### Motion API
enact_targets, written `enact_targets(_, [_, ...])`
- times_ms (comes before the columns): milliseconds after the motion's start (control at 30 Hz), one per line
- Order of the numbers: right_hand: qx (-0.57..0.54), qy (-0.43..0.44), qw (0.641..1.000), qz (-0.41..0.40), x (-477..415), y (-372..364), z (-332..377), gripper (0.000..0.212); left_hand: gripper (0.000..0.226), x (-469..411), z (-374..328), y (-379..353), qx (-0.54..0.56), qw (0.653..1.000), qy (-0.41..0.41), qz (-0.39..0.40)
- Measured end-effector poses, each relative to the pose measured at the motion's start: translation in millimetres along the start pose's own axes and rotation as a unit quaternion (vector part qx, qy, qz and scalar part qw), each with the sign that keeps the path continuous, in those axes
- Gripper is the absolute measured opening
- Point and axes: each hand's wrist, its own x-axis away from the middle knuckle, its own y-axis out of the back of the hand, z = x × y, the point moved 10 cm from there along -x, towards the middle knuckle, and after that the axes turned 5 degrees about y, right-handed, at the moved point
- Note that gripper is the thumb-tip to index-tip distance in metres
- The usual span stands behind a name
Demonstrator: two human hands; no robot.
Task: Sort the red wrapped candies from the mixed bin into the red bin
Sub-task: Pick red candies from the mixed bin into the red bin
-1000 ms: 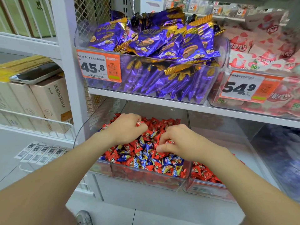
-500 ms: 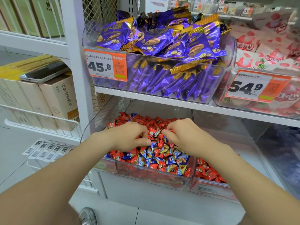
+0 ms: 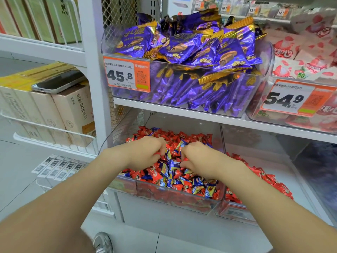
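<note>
A clear mixed bin on the lower shelf holds a heap of red wrapped candies and blue wrapped candies. To its right stands the red bin, with only red candies along its left side. Both hands are dug into the middle of the mixed heap, close together. My left hand has its fingers curled, and a red wrapper shows between them. My right hand is curled the same way and pinches a red candy at its fingertips. The palms are hidden.
The shelf board just above carries a bin of purple snack packs with a 45.8 price tag, and a bin of pink-and-white packs. A white upright post stands at the left. Boxes with a phone on top fill the left rack.
Both hands have moved from the bin's front part toward the middle of the heap and come closer together, their fingers still curled among the candies.
</note>
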Motion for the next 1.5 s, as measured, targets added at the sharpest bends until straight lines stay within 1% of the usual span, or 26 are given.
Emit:
enact_targets(67, [-0.046,-0.002,0.998,-0.034,5.9,14.4,-4.6,0.033,0.019,3.4,1.2,8.4,0.024,1.0,0.008,-0.01])
enact_targets(133, [-0.105,-0.006,0.991,-0.078,14.6,31.0,-9.8,0.02,0.025,7.3,-1.6,20.9,0.051,0.998,0.006,-0.036])
enact_targets(167, [-0.146,-0.009,0.984,-0.1,18.9,37.5,-12.3,0.011,0.025,9.2,-2.4,26.7,0.069,0.996,0.009,-0.048])
enact_targets(200, [-0.184,-0.005,0.976,-0.115,22.9,43.5,-11.5,0.007,0.024,11.4,-2.4,31.2,0.079,0.995,0.015,-0.058])
enact_targets(267, [-0.214,0.003,0.969,-0.126,26.4,49.9,-6.2,0.014,0.019,14.4,-3.8,36.5,0.087,0.994,0.019,-0.07])
enact_targets(300, [-0.209,0.005,0.97,-0.12,26.9,49.0,-3.1,0.012,0.019,15.5,-5.3,36.3,0.091,0.993,0.017,-0.069])
enact_targets(333, [-0.203,0.014,0.973,-0.112,27.9,47.7,2.8,0.016,0.02,16.5,-6.7,34.9,0.093,0.993,0.014,-0.067])
enact_targets(400, [-0.173,0.03,0.981,-0.081,27.8,39.3,13.8,0.038,0.02,18.5,-10.5,30.5,0.085,0.995,0.01,-0.059])
enact_targets(433, [-0.152,0.033,0.986,-0.067,26.4,33.8,17.7,0.042,0.017,19.7,-12.5,28.2,0.075,0.996,0.009,-0.054])
enact_targets(500, [-0.103,0.038,0.993,-0.04,23.8,23.1,24.3,0.036,0.007,22.0,-17.1,25.2,0.065,0.997,0.004,-0.041])
enact_targets(533, [-0.083,0.042,0.995,-0.03,21.7,18.5,26.9,0.033,0.008,22.9,-19.9,24.3,0.056,0.998,-0.003,-0.033])
enact_targets(633, [-0.029,0.035,0.999,-0.004,13.3,4.4,27.8,0.044,0.039,19.7,-17.9,18.4,-0.004,1.0,-0.005,-0.01])
enact_targets(700, [0.006,0.026,1.0,0.006,8.3,-2.5,27.4,0.047,0.045,17.5,-16.0,11.8,-0.036,0.999,0.001,0.006])
enact_targets(767, [0.007,0.022,1.0,0.001,5.3,-3.2,26.8,0.037,0.038,16.2,-18.3,3.6,-0.051,0.998,-0.005,0.025])
enact_targets(833, [-0.019,0.02,1.0,-0.006,6.8,1.5,22.5,0.031,0.021,15.3,-21.7,1.2,-0.029,0.999,-0.014,0.026])
enact_targets(900, [-0.054,0.014,0.998,-0.016,11.7,9.5,14.8,0.026,0.004,15.2,-18.8,9.6,0.009,1.0,-0.004,0.004])
enact_targets(933, [-0.075,0.005,0.997,-0.025,15.4,14.3,9.5,0.029,0.003,15.6,-15.0,16.1,0.025,1.0,0.005,-0.016])
enact_targets(1000, [-0.116,-0.01,0.991,-0.061,21.6,26.2,1.1,0.035,0.008,16.4,-3.3,23.9,0.041,0.998,0.028,-0.038])
enact_targets(1033, [-0.124,-0.016,0.989,-0.081,23.4,31.5,-1.2,0.039,0.011,16.2,3.0,23.6,0.038,0.998,0.039,-0.036])
enact_targets(1167, [-0.1,-0.038,0.984,-0.143,27.4,39.3,-3.6,0.051,0.023,12.4,16.5,10.5,0.028,0.998,0.054,-0.016])
enact_targets(1300, [-0.075,-0.057,0.985,-0.141,27.9,33.8,-1.6,0.055,0.021,10.2,5.6,-3.0,0.02,0.999,0.014,0.022])
enact_targets(1367, [-0.072,-0.051,0.987,-0.137,27.5,33.3,2.7,0.057,0.026,10.9,0.1,-9.9,0.008,0.999,-0.002,0.041])
enact_targets(1433, [-0.084,-0.048,0.986,-0.135,26.6,31.3,4.4,0.057,0.033,10.1,-1.3,-12.8,-0.02,0.999,0.001,0.039])
enact_targets(1500, [-0.087,-0.044,0.986,-0.134,24.8,28.2,4.7,0.057,0.042,8.1,0.3,-14.5,-0.062,0.997,0.024,0.03])
